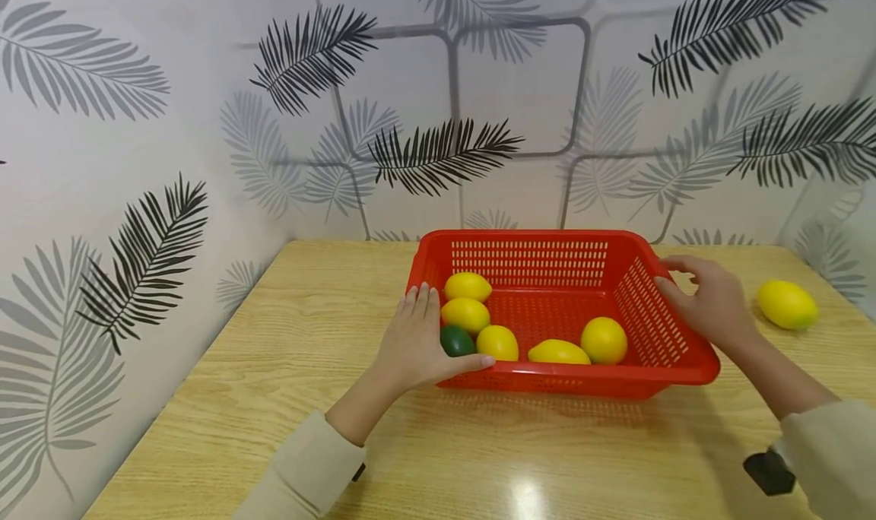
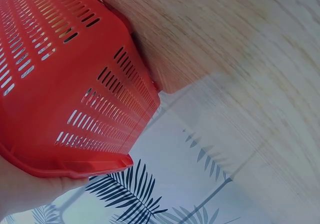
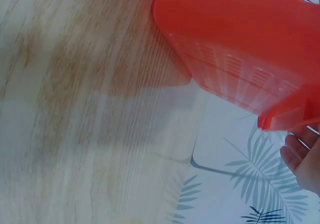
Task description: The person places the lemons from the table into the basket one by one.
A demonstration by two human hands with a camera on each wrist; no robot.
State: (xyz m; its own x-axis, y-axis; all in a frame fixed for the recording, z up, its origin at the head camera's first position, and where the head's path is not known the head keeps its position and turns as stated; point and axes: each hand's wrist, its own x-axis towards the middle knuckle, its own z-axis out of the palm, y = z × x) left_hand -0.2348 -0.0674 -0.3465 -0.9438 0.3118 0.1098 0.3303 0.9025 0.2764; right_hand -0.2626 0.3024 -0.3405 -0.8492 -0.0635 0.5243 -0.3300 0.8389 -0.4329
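A red slotted plastic basket stands on the wooden table. Several yellow lemon-like fruits lie in it, mostly at the left and front, along with a rounder yellow fruit and a dark green one partly hidden by the left hand. My left hand rests over the front left corner, fingers straight on the left rim, thumb along the front rim. My right hand is at the right rim, fingers loosely bent, thumb tip touching the edge. In the right wrist view, the fingers lie just outside the rim.
One more yellow fruit, greenish at one end, lies on the table to the right of the basket, beyond my right hand. A leaf-patterned wall rises behind the table's far edge, and another wall stands along the left side.
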